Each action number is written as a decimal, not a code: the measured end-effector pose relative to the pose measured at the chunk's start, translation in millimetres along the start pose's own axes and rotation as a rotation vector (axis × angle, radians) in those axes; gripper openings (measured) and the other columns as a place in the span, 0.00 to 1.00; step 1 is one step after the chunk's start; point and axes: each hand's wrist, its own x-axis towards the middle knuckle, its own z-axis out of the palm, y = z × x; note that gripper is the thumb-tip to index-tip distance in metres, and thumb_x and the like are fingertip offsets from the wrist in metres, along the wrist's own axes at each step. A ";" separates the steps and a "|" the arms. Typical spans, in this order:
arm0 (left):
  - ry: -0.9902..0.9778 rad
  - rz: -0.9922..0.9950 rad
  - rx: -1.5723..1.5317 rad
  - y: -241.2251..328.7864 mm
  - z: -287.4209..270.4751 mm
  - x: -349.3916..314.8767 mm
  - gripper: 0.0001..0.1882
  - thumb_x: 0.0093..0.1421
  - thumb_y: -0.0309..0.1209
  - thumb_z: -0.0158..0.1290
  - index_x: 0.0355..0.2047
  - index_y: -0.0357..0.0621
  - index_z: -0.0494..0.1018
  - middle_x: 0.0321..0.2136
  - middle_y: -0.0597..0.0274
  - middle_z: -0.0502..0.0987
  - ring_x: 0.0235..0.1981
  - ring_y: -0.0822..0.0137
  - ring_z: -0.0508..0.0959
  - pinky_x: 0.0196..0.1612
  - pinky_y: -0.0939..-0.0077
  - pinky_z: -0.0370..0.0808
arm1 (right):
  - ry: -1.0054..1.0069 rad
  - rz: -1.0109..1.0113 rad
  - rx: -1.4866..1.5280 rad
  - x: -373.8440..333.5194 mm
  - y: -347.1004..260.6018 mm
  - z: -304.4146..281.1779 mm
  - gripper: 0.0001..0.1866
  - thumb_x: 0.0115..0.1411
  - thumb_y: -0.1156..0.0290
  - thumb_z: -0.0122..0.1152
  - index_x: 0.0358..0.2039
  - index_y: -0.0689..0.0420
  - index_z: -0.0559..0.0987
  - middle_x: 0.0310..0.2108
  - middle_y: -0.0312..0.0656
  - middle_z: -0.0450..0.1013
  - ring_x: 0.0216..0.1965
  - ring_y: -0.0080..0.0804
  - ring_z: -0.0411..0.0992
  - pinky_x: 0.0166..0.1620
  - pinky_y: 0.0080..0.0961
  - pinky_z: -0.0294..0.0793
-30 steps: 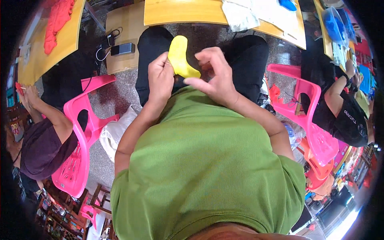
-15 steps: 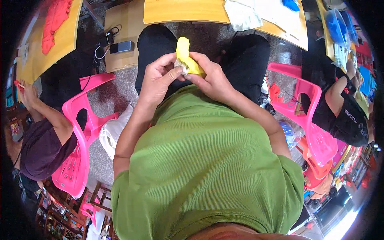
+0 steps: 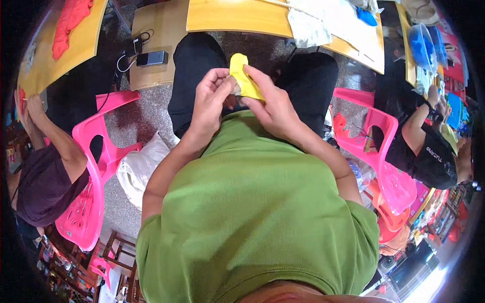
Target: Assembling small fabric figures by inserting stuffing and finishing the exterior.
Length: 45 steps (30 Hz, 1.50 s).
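Yellow, soft-looking piece [image 3: 238, 65] sits between your thighs [image 3: 197, 63], your left fingers [image 3: 225, 87] and right fingers [image 3: 258, 77] grasping it; a gap separates it from the far tabletop's [image 3: 237, 15] near edge.

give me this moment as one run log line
right hand: holding yellow piece | left hand: fingers at pale bit beside yellow piece | ahead: wooden table
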 end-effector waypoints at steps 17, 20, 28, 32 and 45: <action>-0.144 -0.108 -0.094 -7.8 -14.5 -0.1 0.10 0.58 0.30 0.55 0.36 0.40 0.68 0.27 0.63 0.75 0.23 0.74 0.75 0.26 0.84 0.73 | -0.161 0.109 0.310 -4.9 20.4 -2.7 0.28 0.56 0.75 0.55 0.58 0.58 0.62 0.51 0.48 0.65 0.51 0.37 0.67 0.52 0.27 0.65; -0.141 -0.056 -0.029 -2.9 -12.0 -3.6 0.09 0.55 0.27 0.57 0.34 0.40 0.68 0.25 0.65 0.74 0.23 0.77 0.74 0.27 0.85 0.73 | -0.136 0.041 0.269 -5.8 17.5 -0.8 0.28 0.56 0.73 0.57 0.57 0.58 0.62 0.51 0.48 0.66 0.51 0.37 0.67 0.52 0.27 0.66; 0.059 0.410 0.440 -5.8 14.9 -10.6 0.10 0.47 0.19 0.57 0.24 0.41 0.65 0.18 0.73 0.68 0.19 0.86 0.65 0.20 0.89 0.64 | 0.116 0.124 0.379 -3.2 20.7 10.3 0.15 0.57 0.72 0.56 0.44 0.62 0.72 0.34 0.41 0.69 0.35 0.27 0.68 0.39 0.22 0.69; 0.046 0.376 0.517 -8.9 14.2 -8.8 0.10 0.48 0.18 0.57 0.26 0.41 0.65 0.20 0.72 0.69 0.21 0.86 0.66 0.22 0.89 0.65 | 0.210 0.248 0.412 -5.1 15.9 11.6 0.11 0.56 0.75 0.56 0.39 0.63 0.72 0.31 0.40 0.70 0.32 0.28 0.69 0.37 0.22 0.69; -0.144 0.070 0.041 2.1 14.5 -4.4 0.09 0.55 0.23 0.55 0.28 0.43 0.64 0.22 0.68 0.72 0.21 0.81 0.70 0.24 0.88 0.69 | 0.351 -0.246 -0.016 3.0 13.1 2.8 0.09 0.48 0.83 0.57 0.32 0.63 0.74 0.27 0.46 0.71 0.24 0.42 0.71 0.27 0.27 0.73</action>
